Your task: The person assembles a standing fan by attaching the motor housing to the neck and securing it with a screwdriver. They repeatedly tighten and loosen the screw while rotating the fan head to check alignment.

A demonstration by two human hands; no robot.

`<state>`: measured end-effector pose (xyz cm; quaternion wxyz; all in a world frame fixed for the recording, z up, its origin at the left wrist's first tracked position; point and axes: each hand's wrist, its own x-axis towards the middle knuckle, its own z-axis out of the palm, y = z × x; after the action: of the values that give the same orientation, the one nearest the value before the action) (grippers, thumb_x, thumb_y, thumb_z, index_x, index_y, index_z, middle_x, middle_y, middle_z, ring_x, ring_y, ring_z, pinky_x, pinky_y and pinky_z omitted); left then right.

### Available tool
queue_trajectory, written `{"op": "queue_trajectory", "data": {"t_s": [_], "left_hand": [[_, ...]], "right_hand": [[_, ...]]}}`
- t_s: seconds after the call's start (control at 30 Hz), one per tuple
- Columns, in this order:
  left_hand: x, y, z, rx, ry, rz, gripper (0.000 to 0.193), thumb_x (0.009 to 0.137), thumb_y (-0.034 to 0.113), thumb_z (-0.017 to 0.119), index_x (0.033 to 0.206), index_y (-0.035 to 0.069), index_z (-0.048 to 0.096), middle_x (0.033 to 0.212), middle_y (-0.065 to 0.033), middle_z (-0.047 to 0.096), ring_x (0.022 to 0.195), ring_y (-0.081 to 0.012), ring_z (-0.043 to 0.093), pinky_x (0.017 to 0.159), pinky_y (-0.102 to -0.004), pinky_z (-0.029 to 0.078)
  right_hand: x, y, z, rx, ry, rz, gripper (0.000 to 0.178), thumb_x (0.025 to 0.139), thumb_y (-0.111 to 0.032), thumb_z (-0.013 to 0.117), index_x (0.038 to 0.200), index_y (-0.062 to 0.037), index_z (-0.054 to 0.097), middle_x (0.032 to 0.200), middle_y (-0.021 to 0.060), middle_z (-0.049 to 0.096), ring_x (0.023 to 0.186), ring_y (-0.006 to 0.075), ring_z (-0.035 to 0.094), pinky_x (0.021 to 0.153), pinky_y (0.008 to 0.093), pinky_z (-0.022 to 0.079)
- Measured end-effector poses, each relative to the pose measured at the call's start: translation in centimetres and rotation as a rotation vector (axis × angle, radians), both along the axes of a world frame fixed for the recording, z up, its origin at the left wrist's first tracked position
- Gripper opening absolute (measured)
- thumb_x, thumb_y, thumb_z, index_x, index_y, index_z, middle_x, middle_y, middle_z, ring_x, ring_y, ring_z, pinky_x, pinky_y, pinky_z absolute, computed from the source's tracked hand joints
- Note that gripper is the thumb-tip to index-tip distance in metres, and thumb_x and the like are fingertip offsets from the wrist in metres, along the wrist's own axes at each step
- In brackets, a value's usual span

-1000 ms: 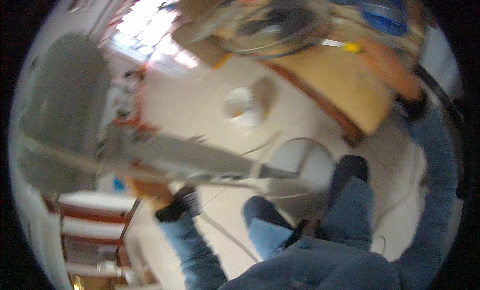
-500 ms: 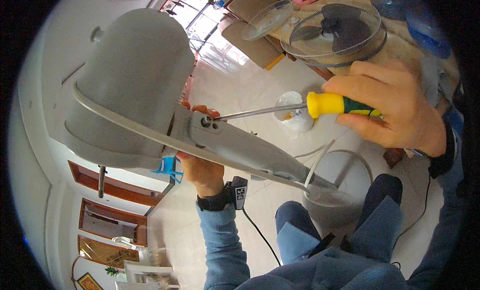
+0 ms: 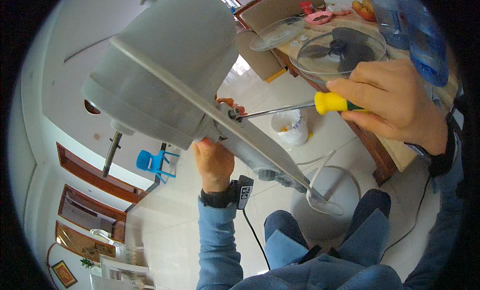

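A grey stand fan (image 3: 175,60) without its blade leans across the view, its motor housing at upper left and a bare metal shaft (image 3: 112,154) sticking out. My left hand (image 3: 215,165) is closed around the neck under the housing, its fingertips showing on the far side. In my right hand (image 3: 397,105) is a screwdriver (image 3: 330,103) with a yellow and green handle, its tip at a recessed hole in the neck. Whether a screw sits in the hole cannot be made out. A grey cord (image 3: 165,82) runs along the housing and neck toward the round base (image 3: 320,222).
A wooden table (image 3: 395,149) at right carries a fan blade in its wire guard (image 3: 340,52), another guard (image 3: 277,34), a pink dish (image 3: 318,17) and blue water bottles (image 3: 427,45). A white bin (image 3: 291,127) and a blue chair (image 3: 151,162) stand on the floor.
The fan head has turned and shifted up and right in view, my left hand with it. The screwdriver tip stays at the neck hole. The chair and table show more fully.
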<state>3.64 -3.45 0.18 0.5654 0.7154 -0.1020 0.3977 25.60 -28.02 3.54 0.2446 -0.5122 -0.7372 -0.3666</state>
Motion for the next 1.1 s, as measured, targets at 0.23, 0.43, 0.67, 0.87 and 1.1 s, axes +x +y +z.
{"op": "queue_trajectory", "data": {"t_s": [0.23,0.43,0.67,0.87,1.1], "left_hand": [[-0.1,0.0,0.0,-0.073,-0.016,0.091,0.086,0.072,0.057,0.07,0.134,0.005,0.038,0.119,-0.0156,0.053,0.106,-0.0284,0.057,0.094,-0.0436,0.047],[-0.2,-0.6,0.4,-0.065,0.0,0.033,0.086,0.072,0.058,0.07,0.133,0.005,0.04,0.117,-0.016,0.055,0.104,-0.0286,0.058,0.091,-0.0427,0.049],[-0.4,-0.9,0.7,-0.05,-0.005,0.007,0.085,0.075,0.056,0.068,0.134,0.002,0.039,0.118,-0.0179,0.054,0.105,-0.0287,0.057,0.09,-0.0429,0.049],[-0.6,-0.9,0.6,-0.079,0.007,0.016,0.086,0.074,0.056,0.069,0.133,0.001,0.039,0.119,-0.0194,0.054,0.103,-0.0291,0.06,0.091,-0.0436,0.05],[-0.6,-0.6,0.6,-0.066,-0.014,0.0,0.083,0.076,0.056,0.067,0.132,0.0,0.041,0.121,-0.0198,0.054,0.103,-0.0286,0.06,0.089,-0.0427,0.051]], "right_hand": [[0.4,-0.7,1.3,-0.018,-0.038,-0.132,0.042,0.074,-0.023,0.069,0.112,-0.0055,0.06,0.079,0.0082,0.055,0.062,0.0232,0.054,0.052,0.0321,0.04],[0.3,-0.7,0.8,-0.049,0.019,-0.116,0.042,0.074,-0.023,0.07,0.112,-0.007,0.06,0.079,0.008,0.055,0.061,0.0235,0.055,0.05,0.0322,0.04],[-0.1,-0.4,2.0,0.086,-0.185,-0.083,0.043,0.069,-0.021,0.073,0.108,-0.0068,0.062,0.085,0.0062,0.059,0.068,0.0205,0.057,0.054,0.0307,0.044],[0.1,0.0,3.8,0.201,-0.385,-0.113,0.043,0.064,-0.018,0.075,0.104,-0.0069,0.064,0.091,0.0074,0.061,0.073,0.0223,0.058,0.06,0.0285,0.046],[0.4,1.0,5.1,-0.526,0.458,-0.025,0.03,0.079,-0.024,0.068,0.1,-0.0025,0.063,0.083,0.009,0.061,0.073,0.0181,0.058,0.063,0.0306,0.047]]}}
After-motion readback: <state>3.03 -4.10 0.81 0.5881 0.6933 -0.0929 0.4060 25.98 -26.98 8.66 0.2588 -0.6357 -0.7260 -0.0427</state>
